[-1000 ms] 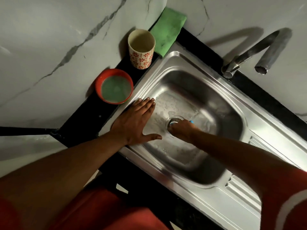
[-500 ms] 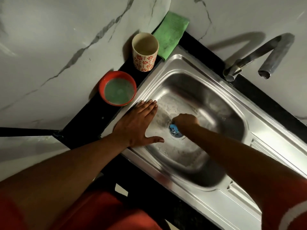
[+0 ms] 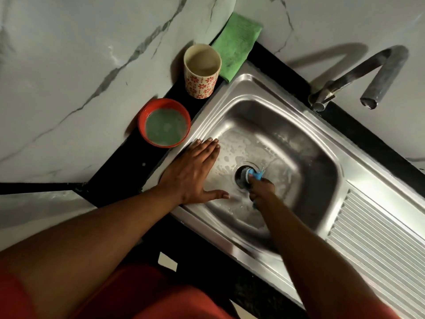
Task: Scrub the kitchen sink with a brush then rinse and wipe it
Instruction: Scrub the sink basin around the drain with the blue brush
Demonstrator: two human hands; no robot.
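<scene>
Left hand: the left hand (image 3: 192, 172) lies flat on the near-left corner of the sink (image 3: 317, 185). Its fingers are straight and close together and the thumb is spread wide. It holds nothing. The fingertips reach over the rim towards the basin wall.
Right hand: the right hand (image 3: 262, 189) is down in the basin just beside the left thumb, with its fingers curled tight round the brush (image 3: 254, 176).
Brush: it is blue and mostly hidden in the fist. One end pokes out ahead of the knuckles at the edge of the drain (image 3: 241, 178). It is blurred, so the bristles cannot be made out, though they look to be on the metal.
Drain: a dark round opening between the two hands, closer to the right one.
Suds: a soapy film and foam (image 3: 230, 155) lie on the basin floor ahead of the left fingertips and around the right fist.
Red bowl: the red bowl (image 3: 141, 123) stands on the black counter (image 3: 110, 180) just beyond the left fingertips, holding cloudy green liquid.
Cup: the patterned cup (image 3: 201, 86) stands upright further out past the bowl.
Green cloth: the green cloth (image 3: 236, 44) lies beyond the cup against the wall, its corner over the sink's edge.
Tap: the tap (image 3: 358, 70) arches well beyond the right hand.
Drainboard: the ribbed drainboard (image 3: 379, 238) lies outside the right forearm.
</scene>
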